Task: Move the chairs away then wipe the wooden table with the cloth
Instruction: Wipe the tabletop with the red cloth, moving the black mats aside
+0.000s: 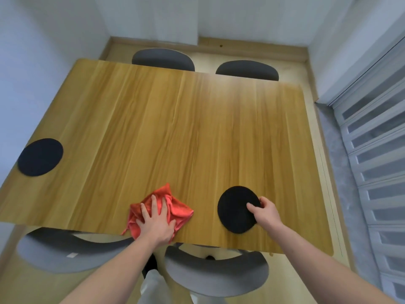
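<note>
Left hand [156,224] flat on red cloth [173,208], right hand [266,212] pinching black mat [235,210], wooden table [175,128]

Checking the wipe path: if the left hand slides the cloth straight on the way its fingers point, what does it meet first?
Bare wooden table only; the left hand on the cloth points toward the far chairs, and the way looks free to that edge.
</note>
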The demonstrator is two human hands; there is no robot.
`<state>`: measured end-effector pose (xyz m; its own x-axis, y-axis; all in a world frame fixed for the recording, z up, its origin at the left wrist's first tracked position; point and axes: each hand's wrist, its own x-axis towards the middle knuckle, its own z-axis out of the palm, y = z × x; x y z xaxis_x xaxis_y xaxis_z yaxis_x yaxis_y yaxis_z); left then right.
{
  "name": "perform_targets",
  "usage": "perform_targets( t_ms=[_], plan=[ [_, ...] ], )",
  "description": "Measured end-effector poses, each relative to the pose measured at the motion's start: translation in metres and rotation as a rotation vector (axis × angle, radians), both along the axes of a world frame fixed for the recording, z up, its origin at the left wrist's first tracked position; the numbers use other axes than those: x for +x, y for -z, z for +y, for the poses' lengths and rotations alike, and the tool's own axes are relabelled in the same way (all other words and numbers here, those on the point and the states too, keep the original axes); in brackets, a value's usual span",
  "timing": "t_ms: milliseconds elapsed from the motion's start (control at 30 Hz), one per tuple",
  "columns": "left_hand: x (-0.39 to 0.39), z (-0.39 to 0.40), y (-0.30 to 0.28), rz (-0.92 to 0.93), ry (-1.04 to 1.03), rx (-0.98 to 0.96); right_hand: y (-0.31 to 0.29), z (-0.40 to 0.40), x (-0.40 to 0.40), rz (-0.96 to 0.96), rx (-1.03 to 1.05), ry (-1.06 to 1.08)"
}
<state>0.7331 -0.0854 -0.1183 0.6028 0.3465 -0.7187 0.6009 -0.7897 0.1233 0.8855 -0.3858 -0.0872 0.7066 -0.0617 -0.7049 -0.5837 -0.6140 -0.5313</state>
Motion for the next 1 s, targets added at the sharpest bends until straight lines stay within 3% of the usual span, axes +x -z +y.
perform_targets(
  t_ms=[100, 267, 400, 567, 700, 767, 867, 933, 1000],
  plan=[
    [0.005, -0.018, -0.002, -0.008, 0.041, 0.01, -0.02, 0.022, 0.04, -0.059, 0.222, 0.172],
    [0.016, -0.048, -0.003, -0.035, 0.133, -0.006, -0.036, 0.069, 0.097, -0.043, 0.412, 0.352],
    [0.025, -0.073, 0.0, -0.022, 0.215, -0.027, -0.027, 0.071, 0.101, 0.016, 0.363, 0.381],
    [0.053, -0.11, -0.013, 0.036, 0.424, -0.17, -0.015, 0.033, 0.055, -0.106, 0.045, -0.053],
    [0.08, -0.125, -0.029, 0.085, 0.511, -0.268, -0.012, 0.002, 0.001, -0.28, -0.046, -0.253],
    [0.086, -0.115, -0.039, 0.083, 0.46, -0.338, -0.007, -0.005, -0.026, -0.318, -0.066, -0.356],
    [0.083, -0.086, -0.054, -0.139, 0.225, -0.406, -0.002, 0.006, -0.054, -0.382, -0.032, -0.52],
    [0.072, -0.064, -0.065, -0.29, 0.081, -0.345, 0.002, 0.026, -0.062, -0.399, -0.047, -0.706],
    [0.057, -0.042, -0.071, -0.328, 0.036, -0.261, 0.008, 0.051, -0.065, -0.376, -0.131, -0.911]
  ],
)
